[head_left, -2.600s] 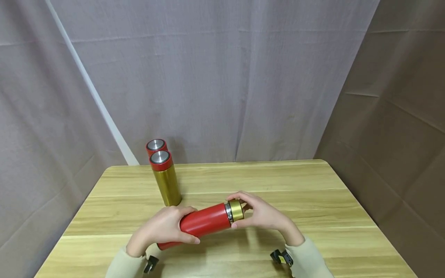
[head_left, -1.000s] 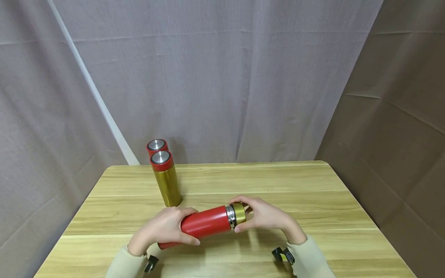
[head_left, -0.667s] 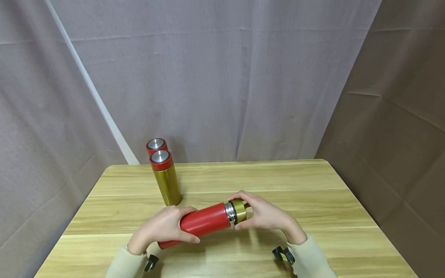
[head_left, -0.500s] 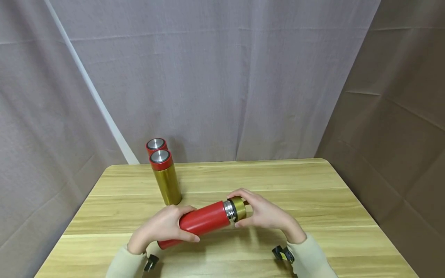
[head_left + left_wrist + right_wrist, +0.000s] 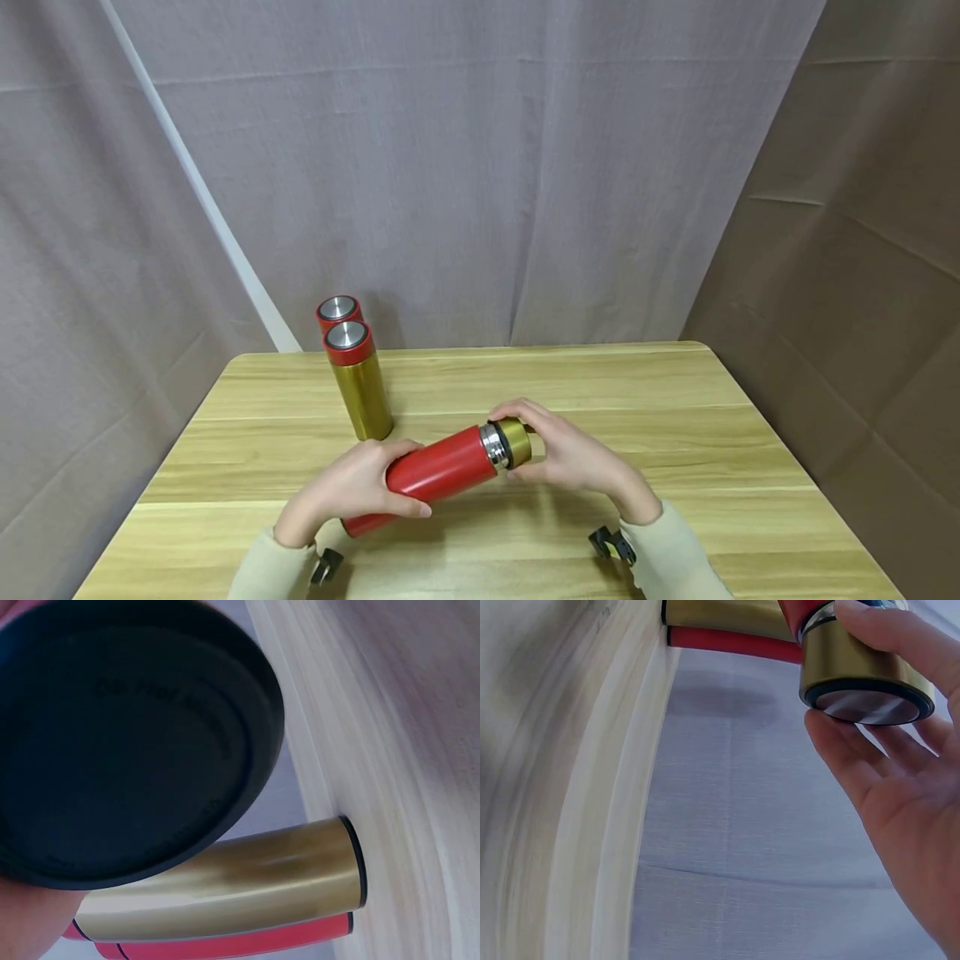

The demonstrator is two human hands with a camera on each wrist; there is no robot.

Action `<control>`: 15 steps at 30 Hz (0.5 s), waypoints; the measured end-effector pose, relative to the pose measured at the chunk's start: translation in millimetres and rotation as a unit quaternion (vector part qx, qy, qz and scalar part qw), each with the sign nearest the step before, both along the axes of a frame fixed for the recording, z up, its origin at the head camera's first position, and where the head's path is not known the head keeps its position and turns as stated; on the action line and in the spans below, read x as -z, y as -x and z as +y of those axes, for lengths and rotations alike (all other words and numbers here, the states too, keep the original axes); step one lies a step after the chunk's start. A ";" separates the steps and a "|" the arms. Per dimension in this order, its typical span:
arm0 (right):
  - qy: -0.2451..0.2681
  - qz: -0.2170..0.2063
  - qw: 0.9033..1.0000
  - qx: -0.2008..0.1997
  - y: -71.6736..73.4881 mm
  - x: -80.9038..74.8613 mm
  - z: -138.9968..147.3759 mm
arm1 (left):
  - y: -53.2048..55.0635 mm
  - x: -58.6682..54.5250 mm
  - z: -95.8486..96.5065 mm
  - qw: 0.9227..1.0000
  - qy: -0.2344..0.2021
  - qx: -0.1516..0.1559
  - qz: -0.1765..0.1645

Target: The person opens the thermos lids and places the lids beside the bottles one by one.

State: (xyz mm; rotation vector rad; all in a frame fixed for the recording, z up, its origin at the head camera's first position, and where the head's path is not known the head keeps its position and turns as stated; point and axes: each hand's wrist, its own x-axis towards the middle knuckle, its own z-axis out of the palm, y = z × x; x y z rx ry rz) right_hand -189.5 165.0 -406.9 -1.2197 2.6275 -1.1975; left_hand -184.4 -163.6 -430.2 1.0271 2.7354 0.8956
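1. Nearer the person than the gold bottle [image 5: 362, 398] and to its right, the red bottle [image 5: 442, 467] tilts, neck end up, with the left hand [image 5: 360, 483] gripping its body; a slack grip could let it slide to the tabletop [image 5: 675, 425].
2. The right hand [image 5: 573, 454] pinches the lid [image 5: 515, 442] at the bared steel neck [image 5: 494, 447]; crooked turning might jam it, weak fingertips drop it.
3. Swinging the red bottle toward the gold bottle could topple that into the rear bottle [image 5: 337, 308] behind it.

Even light, soft shadows on the desk [image 5: 600, 379], faint sheen on the red bottle [image 5: 446, 468], both wrist views softly blurred
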 end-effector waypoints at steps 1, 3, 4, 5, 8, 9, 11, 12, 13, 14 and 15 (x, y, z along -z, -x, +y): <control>0.000 0.008 1.000 0.002 0.3 -0.4 0.1 | 0.0 -0.4 0.4 1.000 -0.001 -0.001 0.000; 0.000 0.021 1.000 0.006 1.1 -0.9 0.2 | 0.0 -1.4 1.2 1.000 -0.003 -0.003 -0.001; -0.001 0.027 1.000 0.008 1.3 -0.9 0.2 | 0.0 -1.9 1.6 1.000 -0.004 -0.005 -0.001; -0.002 0.030 1.000 0.010 1.3 -1.1 0.1 | 0.0 -2.3 2.2 1.000 -0.003 -0.006 -0.001; 0.000 0.045 0.999 0.013 1.8 -0.6 -0.5 | 0.2 -3.2 3.9 1.000 0.002 -0.009 0.001; 0.000 0.050 0.999 0.015 2.0 -0.3 -0.9 | 0.4 -3.4 4.5 1.000 0.003 -0.011 0.003; 0.000 0.060 0.998 0.020 2.7 0.7 -2.0 | 0.7 -3.5 5.7 1.000 0.007 -0.012 0.006; -0.001 0.065 0.998 0.023 3.1 1.1 -2.5 | 0.9 -3.4 6.2 1.000 0.009 -0.013 0.009; -0.003 0.072 0.997 0.027 3.7 1.8 -2.9 | 0.9 -3.2 6.5 1.000 0.010 -0.014 0.011; -0.005 0.082 0.996 0.031 4.4 2.5 -3.1 | 0.9 -3.0 6.5 1.000 0.010 -0.013 0.012; -0.007 0.092 0.995 0.039 5.2 3.1 -2.9 | 0.7 -2.4 6.3 1.000 0.009 -0.013 0.010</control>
